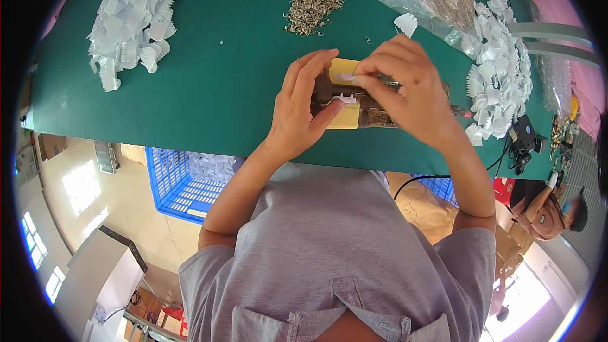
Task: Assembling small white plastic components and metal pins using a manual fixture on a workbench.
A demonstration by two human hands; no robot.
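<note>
Between curled left hand (294, 107), of unclear grip, and right hand (411, 82), over a half-hidden yellow-and-brown fixture (346, 120), pinched with the latter a blurred pale piece (346, 77).

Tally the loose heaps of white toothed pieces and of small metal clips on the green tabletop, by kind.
White toothed-piece heaps: 2 (left heap, right heap)
Metal-clip heap: 1
Total: 3 heaps

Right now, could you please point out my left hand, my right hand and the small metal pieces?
Left hand (299, 105): head view, back of the hand.
Right hand (408, 87): head view, back of the hand.
Small metal pieces (315, 7): head view, middle of the heap.
</note>
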